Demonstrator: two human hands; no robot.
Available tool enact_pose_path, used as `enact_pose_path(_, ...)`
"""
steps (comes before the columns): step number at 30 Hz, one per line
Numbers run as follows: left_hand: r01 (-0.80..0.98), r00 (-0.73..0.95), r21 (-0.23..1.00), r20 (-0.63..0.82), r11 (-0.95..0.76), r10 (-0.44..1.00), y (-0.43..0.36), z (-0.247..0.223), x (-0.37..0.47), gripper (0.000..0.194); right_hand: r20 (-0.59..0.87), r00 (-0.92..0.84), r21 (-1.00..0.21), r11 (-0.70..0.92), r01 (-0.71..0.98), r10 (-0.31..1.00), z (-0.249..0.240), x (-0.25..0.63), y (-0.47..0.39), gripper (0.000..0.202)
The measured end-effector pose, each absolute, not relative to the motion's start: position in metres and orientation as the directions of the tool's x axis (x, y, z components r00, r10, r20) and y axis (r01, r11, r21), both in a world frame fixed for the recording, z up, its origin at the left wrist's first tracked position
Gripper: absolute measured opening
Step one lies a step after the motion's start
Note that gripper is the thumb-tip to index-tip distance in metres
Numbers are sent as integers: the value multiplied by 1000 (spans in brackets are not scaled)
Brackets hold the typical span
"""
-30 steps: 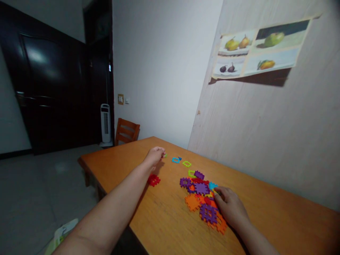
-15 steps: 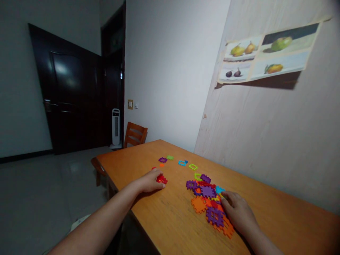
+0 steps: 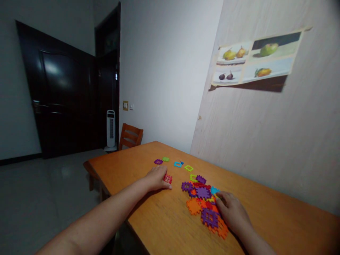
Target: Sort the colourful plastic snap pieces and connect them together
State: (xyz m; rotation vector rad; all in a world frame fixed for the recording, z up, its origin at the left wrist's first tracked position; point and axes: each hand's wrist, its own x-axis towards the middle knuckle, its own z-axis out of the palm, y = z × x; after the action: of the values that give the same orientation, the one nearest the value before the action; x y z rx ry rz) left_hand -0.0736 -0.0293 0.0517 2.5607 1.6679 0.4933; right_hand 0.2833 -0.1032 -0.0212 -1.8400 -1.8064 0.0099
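My left hand [image 3: 158, 178] rests over the left part of the table, its thumb and fingers closed round a red toothed piece [image 3: 168, 179]. My right hand [image 3: 232, 209] lies at the right edge of a pile of toothed plastic pieces, its fingertips by a light blue piece [image 3: 214, 190]; whether it pinches anything is hidden. The pile holds a purple square [image 3: 203, 193], an orange square [image 3: 193, 206], a purple window-shaped piece [image 3: 209, 217] and several others in red, yellow and orange.
Farther back on the wooden table [image 3: 127, 159] lie a purple piece [image 3: 158, 161], a green piece [image 3: 166, 159], a blue frame [image 3: 177, 164] and a green frame [image 3: 188, 168]. A chair [image 3: 131, 136] stands beyond the far edge, near a white tower heater [image 3: 111, 129].
My left hand has moved slightly right and away from me, with the red piece between its fingers. The view has turned a little right. My right hand stays by the pile.
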Motion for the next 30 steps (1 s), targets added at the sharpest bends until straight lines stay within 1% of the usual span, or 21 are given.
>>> enact_pose_path(2, 876, 388, 177, 299, -450, 872, -29, 54, -69, 49, 371, 91, -385, 64, 921, 924, -21, 283, -103, 39)
enact_pose_path(3, 866, 390, 197, 312, -460, 867, -28, 54, -67, 41, 372, 91, -385, 64, 921, 924, -21, 283, -104, 39)
enact_pose_path(5, 826, 369, 320, 315, -464, 874, -24, 52, -61, 26, 374, 94, -388, 63, 920, 923, -21, 283, -103, 39)
enact_pose_path(7, 735, 319, 507, 329, -451, 889, -18, 48, -52, 19, 374, 98, -391, 61, 918, 922, -22, 283, -103, 38)
enact_pose_path(9, 579, 250, 691, 355, -433, 901, -13, 44, -38, 19, 372, 98, -395, 61, 917, 923, -23, 283, -102, 37)
enact_pose_path(11, 392, 204, 825, 353, -407, 913, -11, 42, -21, 21, 368, 98, -397, 61, 916, 925, -23, 284, -101, 37)
enact_pose_path(15, 110, 220, 944, 282, -311, 934, -18, 41, 17, 28, 369, 100, -398, 60, 915, 924, -24, 285, -100, 36)
enact_pose_path(18, -39, 276, 981, 193, -190, 941, -21, 41, 38, 33, 376, 100, -400, 64, 914, 921, -23, 283, -101, 35)
enact_pose_path(19, -41, 300, 983, 181, -177, 937, -19, 42, 43, 35, 378, 99, -401, 66, 914, 921, -22, 283, -102, 35)
enact_pose_path(21, 19, 313, 979, 185, -201, 931, -11, 44, 48, 38, 381, 100, -402, 67, 913, 919, -22, 282, -102, 35)
enact_pose_path(24, 192, 214, 949, 208, -250, 955, 8, 46, 48, 35, 380, 105, -406, 63, 912, 919, -21, 280, -103, 34)
enact_pose_path(26, 364, 174, 888, 230, -280, 957, 19, 43, 48, 30, 376, 112, -413, 58, 909, 920, -20, 279, -104, 34)
enact_pose_path(28, 518, 201, 799, 232, -304, 952, 27, 37, 48, 24, 371, 121, -422, 51, 905, 921, -18, 278, -105, 33)
enact_pose_path(30, 598, 230, 737, 219, -316, 948, 31, 31, 50, 16, 368, 129, -429, 45, 902, 921, -17, 277, -106, 33)
